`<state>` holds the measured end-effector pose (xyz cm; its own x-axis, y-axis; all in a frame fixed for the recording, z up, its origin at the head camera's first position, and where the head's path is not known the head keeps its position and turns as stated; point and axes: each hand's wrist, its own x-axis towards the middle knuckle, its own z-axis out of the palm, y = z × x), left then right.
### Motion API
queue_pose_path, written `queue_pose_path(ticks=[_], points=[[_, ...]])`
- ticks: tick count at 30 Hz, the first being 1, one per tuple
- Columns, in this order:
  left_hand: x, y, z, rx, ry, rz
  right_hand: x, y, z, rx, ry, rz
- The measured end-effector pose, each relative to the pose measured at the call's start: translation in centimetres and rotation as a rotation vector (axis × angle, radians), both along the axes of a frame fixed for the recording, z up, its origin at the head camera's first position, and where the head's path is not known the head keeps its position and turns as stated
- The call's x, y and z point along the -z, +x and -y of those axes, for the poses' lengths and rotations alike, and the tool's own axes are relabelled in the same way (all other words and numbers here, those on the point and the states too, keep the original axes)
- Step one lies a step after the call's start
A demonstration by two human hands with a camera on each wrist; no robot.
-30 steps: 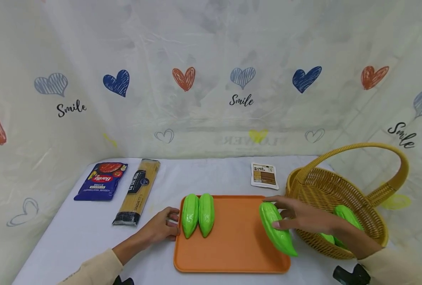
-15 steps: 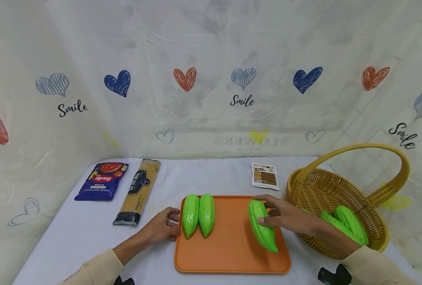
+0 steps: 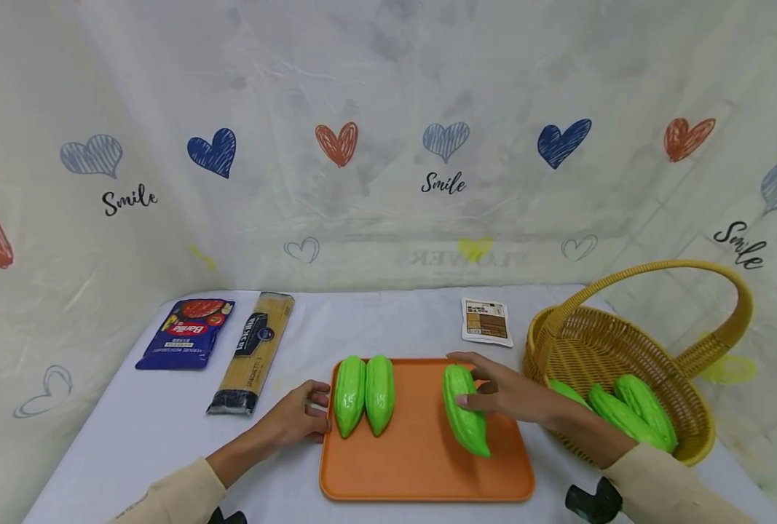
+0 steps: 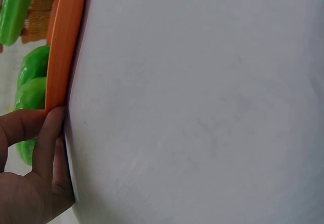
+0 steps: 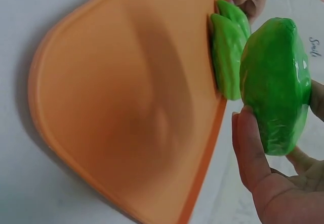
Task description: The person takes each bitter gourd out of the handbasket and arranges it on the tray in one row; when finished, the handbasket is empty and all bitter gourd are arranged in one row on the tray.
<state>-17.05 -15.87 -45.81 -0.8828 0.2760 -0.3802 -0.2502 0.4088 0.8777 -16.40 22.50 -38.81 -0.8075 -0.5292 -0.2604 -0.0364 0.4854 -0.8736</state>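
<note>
My right hand (image 3: 509, 391) grips a glossy green ridged bitter melon (image 3: 460, 418) by its sides, thumb against fingers. It is held above the right half of an orange tray (image 3: 421, 469), and in the right wrist view the raised melon (image 5: 276, 87) shows apart from the tray's surface. Two matching melons (image 3: 379, 397) lie side by side along the tray's left edge. At that edge my left hand (image 3: 298, 413) pinches the rim; the left wrist view shows thumb and fingers (image 4: 49, 133) on the tray's wall.
To the right stands a yellow wicker basket (image 3: 585, 342) with a tall handle and several green melons (image 3: 627, 418) inside. A blue Barilla pouch (image 3: 188, 335) and a spaghetti pack (image 3: 253, 356) lie at the back left. Behind the tray is a small white-and-brown packet (image 3: 486, 322).
My right hand has carried the bitter melon leftward, from the tray's right edge farther in over it. More melons in the basket now show. The left hand has stayed put.
</note>
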Motion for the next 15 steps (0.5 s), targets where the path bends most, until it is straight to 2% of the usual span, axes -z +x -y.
queue_pose_path(ticks=[7,15], points=[[0.1,-0.2,0.0,0.014,-0.010,-0.018,0.3,-0.9,0.3,-0.014,-0.024,-0.029],[0.2,0.0,0.1,0.003,-0.008,-0.001,0.8,-1.5,0.9,-0.011,-0.042,-0.022]])
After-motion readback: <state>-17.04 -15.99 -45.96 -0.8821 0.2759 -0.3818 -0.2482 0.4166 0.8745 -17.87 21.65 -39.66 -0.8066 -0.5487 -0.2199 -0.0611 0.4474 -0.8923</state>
